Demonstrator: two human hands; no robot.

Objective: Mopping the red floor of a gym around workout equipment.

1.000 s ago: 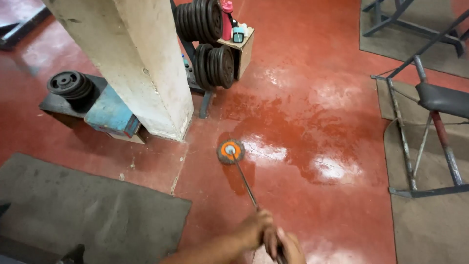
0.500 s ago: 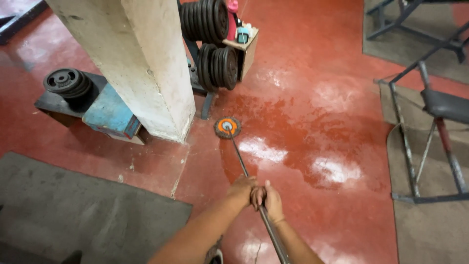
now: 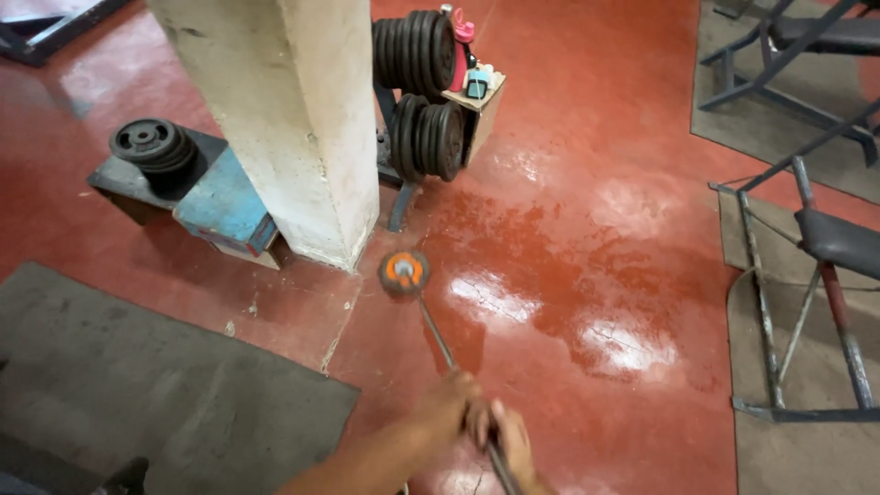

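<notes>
- Low at the bottom edge of the head view, both hands meet on one thin metal mop handle [image 3: 438, 332]: the left hand [image 3: 446, 410] sits a little higher up the shaft and the right hand [image 3: 510, 442] just below it, touching it.
- Each grip is pressed together around the shaft, fingers wrapped, so the pole seems steered with both arms rather than carried.
- Ahead of the grip, at the far end of the handle, the round mop head [image 3: 405, 271] with its orange centre rests flat on the red floor [image 3: 587, 192], just beside the foot of the pale concrete pillar [image 3: 284, 119].
- Right of the mop head and beyond the grip, the floor shines wet in broad patches, which fits a head laid down to wipe.
- Behind the pillar stands one rack with two rows of black weight plates [image 3: 423, 92], stored on edge, and a small box [image 3: 477, 92] of bottles clings to its side.
- Left of the pillar, one more stack of plates [image 3: 147, 144] lies flat on a low blue and black platform [image 3: 220, 206].
- Near the left of the grip lies one grey floor mat [image 3: 137, 385]; well to the right stands one bench frame [image 3: 807, 275] with a dark pad, on another mat.
</notes>
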